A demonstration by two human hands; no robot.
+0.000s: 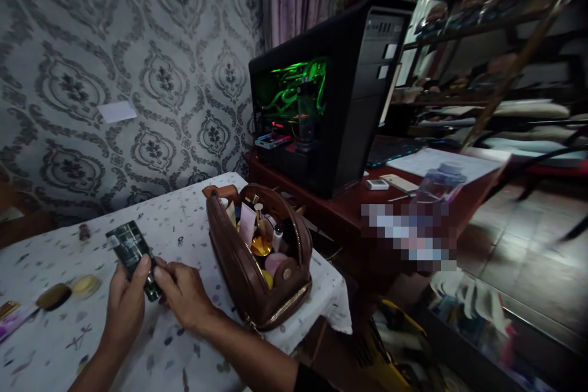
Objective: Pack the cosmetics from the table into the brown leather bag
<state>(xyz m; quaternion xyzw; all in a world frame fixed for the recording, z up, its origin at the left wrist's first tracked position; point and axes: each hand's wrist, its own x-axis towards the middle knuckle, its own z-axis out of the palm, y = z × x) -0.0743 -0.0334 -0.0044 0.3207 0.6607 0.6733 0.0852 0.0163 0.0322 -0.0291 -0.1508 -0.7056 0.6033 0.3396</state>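
Observation:
A dark green squeeze tube (127, 244) is held above the patterned tablecloth, tilted with its dark cap end toward me. My left hand (126, 303) is closed around it, the thumb lying on its front. My right hand (186, 295) is closed too, thumb and fingers at the cap end; whether the cap is loose I cannot tell. Just right of my hands stands an unzipped brown leather cosmetic bag (229, 269). In it I see a pale pink tube (247, 223), a bottle of amber liquid (261, 244) and a pink round item (275, 263).
On the white patterned tablecloth (184, 361), left of my hands, lie a yellowish round item (86, 285), a dark oval item (54, 297) and a pink-and-white packet (17, 321). A black computer case (340, 104) and a clear bottle (441, 187) stand on the reddish desk (344, 211).

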